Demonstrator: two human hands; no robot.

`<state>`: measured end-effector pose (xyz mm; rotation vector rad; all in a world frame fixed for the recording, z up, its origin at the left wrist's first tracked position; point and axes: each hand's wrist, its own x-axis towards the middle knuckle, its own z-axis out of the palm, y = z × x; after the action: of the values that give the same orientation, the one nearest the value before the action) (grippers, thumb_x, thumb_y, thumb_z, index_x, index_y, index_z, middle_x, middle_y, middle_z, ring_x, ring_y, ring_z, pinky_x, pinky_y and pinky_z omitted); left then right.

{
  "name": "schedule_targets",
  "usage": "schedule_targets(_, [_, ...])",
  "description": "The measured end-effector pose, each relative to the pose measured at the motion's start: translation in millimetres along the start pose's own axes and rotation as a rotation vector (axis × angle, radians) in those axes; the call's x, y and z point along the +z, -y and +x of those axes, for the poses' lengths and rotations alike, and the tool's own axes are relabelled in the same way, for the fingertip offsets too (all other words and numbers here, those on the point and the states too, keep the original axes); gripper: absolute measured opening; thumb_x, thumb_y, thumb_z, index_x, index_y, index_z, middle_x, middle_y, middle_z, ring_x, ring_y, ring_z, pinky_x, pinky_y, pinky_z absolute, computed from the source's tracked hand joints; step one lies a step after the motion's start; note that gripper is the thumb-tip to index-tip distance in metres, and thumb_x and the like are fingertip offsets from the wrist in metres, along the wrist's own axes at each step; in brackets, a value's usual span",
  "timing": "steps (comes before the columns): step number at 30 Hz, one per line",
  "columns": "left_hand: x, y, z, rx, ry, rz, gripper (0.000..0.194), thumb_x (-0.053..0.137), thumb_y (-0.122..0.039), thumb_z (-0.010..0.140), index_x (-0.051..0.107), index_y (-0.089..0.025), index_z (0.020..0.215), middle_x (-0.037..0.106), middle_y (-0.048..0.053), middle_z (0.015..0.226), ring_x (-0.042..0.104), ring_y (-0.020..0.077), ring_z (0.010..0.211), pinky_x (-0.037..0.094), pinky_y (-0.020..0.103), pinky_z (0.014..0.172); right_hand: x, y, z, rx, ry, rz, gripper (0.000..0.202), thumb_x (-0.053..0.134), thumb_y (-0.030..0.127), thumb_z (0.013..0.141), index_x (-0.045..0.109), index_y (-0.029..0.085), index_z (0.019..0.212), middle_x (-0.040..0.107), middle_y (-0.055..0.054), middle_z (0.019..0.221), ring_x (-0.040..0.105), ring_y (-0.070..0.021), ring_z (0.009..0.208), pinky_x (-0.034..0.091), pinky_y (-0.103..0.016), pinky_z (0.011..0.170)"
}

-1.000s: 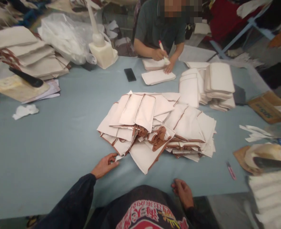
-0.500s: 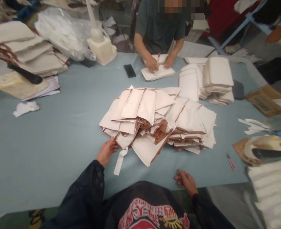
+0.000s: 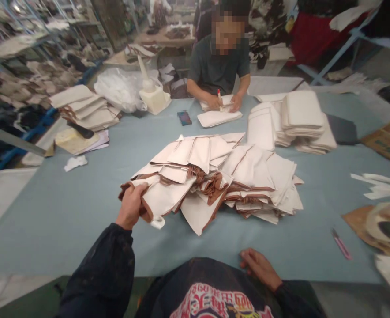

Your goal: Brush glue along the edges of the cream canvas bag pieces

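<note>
My left hand (image 3: 131,206) is closed on the left edge of a cream fabric piece (image 3: 168,194) with brown edging, at the near left of a heap. The piece's edge is lifted and curls over, showing its brown side, and a white tab (image 3: 157,222) hangs below it. The piece's other end lies among the heaped cream fabric pieces (image 3: 254,170), which have brown edges and ties. My right hand (image 3: 261,267) rests by the table's near edge, apart from the heap, its fingers loosely bent with nothing visible in them.
Across the table (image 3: 92,212) a co-worker (image 3: 219,62) marks a cream piece with a pen (image 3: 219,96). Stacked cream pieces (image 3: 302,112) stand at right. Pink-handled snips (image 3: 341,245) and an iron (image 3: 387,227) lie near right; a dark-handled tool (image 3: 80,129) sits far left.
My left hand has taken hold of the cream piece's edge and pulled it up and to the left. My right hand stays by the table edge. The head view has tilted up.
</note>
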<state>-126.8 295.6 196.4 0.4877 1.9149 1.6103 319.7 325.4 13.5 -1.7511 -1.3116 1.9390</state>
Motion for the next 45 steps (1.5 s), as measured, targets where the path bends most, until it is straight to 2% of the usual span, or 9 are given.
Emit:
schedule_targets(3, [-13.3, -28.8, -50.5, 0.093, -0.006, 0.159, 0.038, 0.076, -0.048, 0.074, 0.073, -0.014, 0.091, 0.073, 0.004, 0.077, 0.069, 0.0294, 0.084, 0.056, 0.033, 0.073, -0.1, 33.1, -13.0, -0.193, 0.093, -0.177, 0.031, 0.077, 0.052, 0.073, 0.068, 0.023, 0.070, 0.066, -0.001, 0.060, 0.060, -0.0193, 0.059, 0.046, -0.028, 0.059])
schedule_targets(6, [-11.4, -31.8, -100.3, 0.231, 0.006, 0.405, 0.032, 0.074, -0.051, 0.077, 0.073, -0.020, 0.083, 0.073, 0.008, 0.079, 0.068, 0.0385, 0.103, 0.053, 0.042, 0.097, 8.1, 81.3, -28.5, -0.579, 0.119, -0.542, 0.021, 0.064, 0.047, 0.091, 0.071, 0.028, 0.086, 0.071, -0.001, 0.070, 0.064, -0.0212, 0.063, 0.046, -0.030, 0.065])
schedule_targets(11, [14.2, 2.3, -158.8, 0.299, 0.064, 0.712, 0.030, 0.075, -0.045, 0.076, 0.066, -0.025, 0.057, 0.065, 0.014, 0.064, 0.067, 0.0477, 0.101, 0.041, 0.059, 0.112, 39.3, 152.7, -42.0, -1.047, 0.111, -0.629, 0.024, 0.065, 0.040, 0.092, 0.069, 0.023, 0.110, 0.076, -0.005, 0.090, 0.071, -0.0225, 0.079, 0.055, -0.033, 0.075])
schedule_targets(17, [43.5, 50.7, -192.5, 0.377, 0.312, 0.774, 0.028, 0.061, -0.034, 0.089, 0.081, -0.023, 0.106, 0.075, 0.023, 0.113, 0.054, 0.0498, 0.134, 0.026, 0.068, 0.119, 80.6, 179.4, -49.8, -1.181, 0.276, -0.573, 0.064, 0.068, 0.035, 0.089, 0.043, 0.022, 0.147, 0.068, -0.011, 0.128, 0.069, -0.0275, 0.113, 0.061, -0.043, 0.093])
schedule_targets(21, [61.3, 67.0, -197.4, 0.427, 0.447, 0.779, 0.040, 0.056, -0.028, 0.088, 0.076, -0.021, 0.122, 0.071, 0.023, 0.131, 0.051, 0.0497, 0.138, 0.026, 0.067, 0.121, 86.2, 186.0, -48.0, -1.440, 0.127, -0.665, 0.066, 0.059, 0.015, 0.088, 0.040, 0.019, 0.151, 0.053, -0.016, 0.151, 0.050, -0.0308, 0.141, 0.045, -0.051, 0.119])
schedule_targets(25, [62.5, 60.2, -190.1, 0.500, 0.514, 0.773, 0.037, 0.053, -0.029, 0.092, 0.076, -0.020, 0.120, 0.074, 0.024, 0.122, 0.059, 0.0453, 0.130, 0.036, 0.060, 0.118, 82.6, 199.4, -33.0, -1.661, 0.134, -0.932, 0.064, 0.053, 0.004, 0.081, 0.052, 0.017, 0.144, 0.053, -0.015, 0.153, 0.047, -0.0320, 0.140, 0.042, -0.052, 0.118])
schedule_targets(33, [12.6, 33.0, -161.1, 0.763, 0.547, 0.876, 0.030, 0.050, -0.019, 0.091, 0.075, -0.010, 0.104, 0.074, 0.025, 0.116, 0.062, 0.0423, 0.124, 0.038, 0.066, 0.115, 108.6, 238.2, -19.6, -1.794, 0.060, -0.973, 0.011, 0.060, 0.016, 0.097, 0.066, 0.022, 0.104, 0.078, -0.006, 0.102, 0.064, -0.0225, 0.098, 0.049, -0.044, 0.098])
schedule_targets(36, [-5.7, 17.0, -153.3, 0.918, 0.488, 0.921, 0.028, 0.051, -0.021, 0.092, 0.076, -0.012, 0.102, 0.076, 0.021, 0.114, 0.062, 0.0374, 0.125, 0.041, 0.059, 0.117, 125.4, 253.6, -32.3, -1.868, 0.029, -0.897, 0.011, 0.059, 0.014, 0.097, 0.063, 0.023, 0.101, 0.077, -0.005, 0.096, 0.066, -0.0212, 0.096, 0.049, -0.044, 0.100])
schedule_targets(45, [-43.7, -17.3, -153.8, 0.925, 0.392, 0.757, 0.042, 0.049, -0.023, 0.094, 0.071, -0.012, 0.127, 0.066, 0.020, 0.140, 0.057, 0.0394, 0.134, 0.041, 0.065, 0.117, 162.4, 279.2, -68.9, -1.937, -0.001, -0.560, 0.013, 0.056, 0.013, 0.094, 0.059, 0.023, 0.101, 0.075, -0.005, 0.092, 0.072, -0.0188, 0.086, 0.059, -0.035, 0.080])
